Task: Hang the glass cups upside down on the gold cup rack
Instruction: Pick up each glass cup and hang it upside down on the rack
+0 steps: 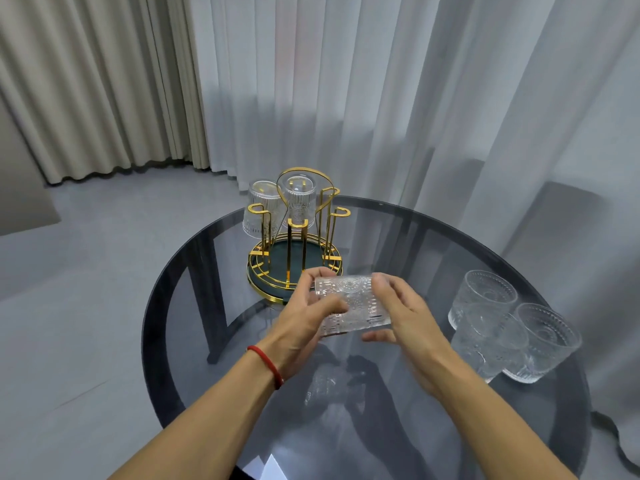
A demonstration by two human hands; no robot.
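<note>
Both hands' grip, left [304, 317] and right [401, 313], clamps a sideways glass cup [353, 303] just before the gold rack [294, 237]

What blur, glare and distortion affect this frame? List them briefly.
Head view: the right hand is motion-blurred, and so is the held glass cup; the glass table mirrors hands and cup darkly, with a bright glare patch at its near edge; wide-angle bending curves the curtains; the gold cup rack stays fairly sharp.

Two bare forearms, no sleeves, thin red cord bracelet [267, 364] on left wrist
</note>
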